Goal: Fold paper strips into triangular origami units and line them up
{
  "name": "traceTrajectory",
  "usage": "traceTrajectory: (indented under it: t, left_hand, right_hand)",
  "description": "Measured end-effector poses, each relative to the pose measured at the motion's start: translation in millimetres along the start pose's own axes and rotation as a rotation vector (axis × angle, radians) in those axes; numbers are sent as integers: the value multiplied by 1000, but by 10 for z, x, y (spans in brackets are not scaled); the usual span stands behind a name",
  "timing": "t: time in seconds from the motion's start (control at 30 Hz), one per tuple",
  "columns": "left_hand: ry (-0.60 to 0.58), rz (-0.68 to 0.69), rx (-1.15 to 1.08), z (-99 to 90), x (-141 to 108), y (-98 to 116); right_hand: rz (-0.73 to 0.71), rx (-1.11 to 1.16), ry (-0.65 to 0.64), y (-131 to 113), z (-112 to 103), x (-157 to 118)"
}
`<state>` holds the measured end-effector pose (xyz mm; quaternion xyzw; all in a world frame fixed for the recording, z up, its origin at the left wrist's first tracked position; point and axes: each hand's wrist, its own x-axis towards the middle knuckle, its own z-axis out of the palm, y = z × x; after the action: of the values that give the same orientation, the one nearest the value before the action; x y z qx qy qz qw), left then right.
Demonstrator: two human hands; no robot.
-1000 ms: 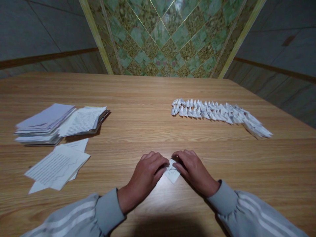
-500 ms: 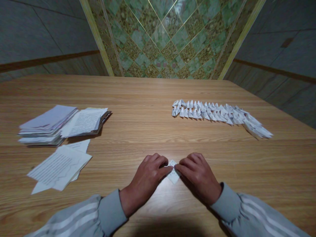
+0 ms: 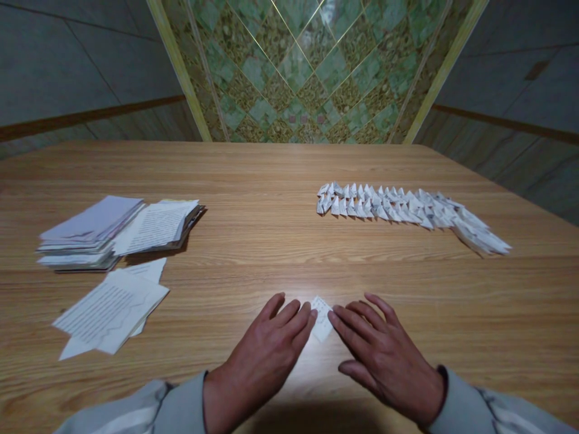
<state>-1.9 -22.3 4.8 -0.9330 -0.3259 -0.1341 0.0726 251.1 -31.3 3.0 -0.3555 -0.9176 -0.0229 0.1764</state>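
A small folded paper (image 3: 322, 322), white with faint printed lines and roughly diamond-shaped, lies flat on the wooden table (image 3: 253, 247) in front of me. My left hand (image 3: 277, 343) rests at its left edge, fingers stretched out and the index fingertip touching the paper. From the other side, my right hand (image 3: 384, 349) touches the right edge with its fingertips. Its fingers are spread and the thumb sticks out toward me. Neither hand grips the paper.
At the left stand stacks of paper (image 3: 93, 220) and printed sheets (image 3: 158, 223), with a few loose sheets (image 3: 113, 307) nearer me. Two rows of folded paper pieces (image 3: 384, 205) run along the right, ending in a flatter bundle (image 3: 482, 232). A tiled wall (image 3: 298, 72) rises behind the table.
Both hands have gone from pinching the folded paper to lying with fingers extended at its edges. More of the paper shows now. The view has shifted slightly.
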Motion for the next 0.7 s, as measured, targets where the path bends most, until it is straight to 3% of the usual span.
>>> traceTrajectory:
  t: [0.23, 0.47, 0.7]
  left_hand:
    - [35, 8, -41, 12, -84, -74]
    - [-59, 51, -108, 12, 47, -64]
    - [-63, 25, -141, 7, 95, -48]
  right_hand:
    - [27, 16, -29, -32, -48, 32]
    - [98, 90, -27, -83, -26, 160]
    - [74, 76, -8, -147, 71, 181]
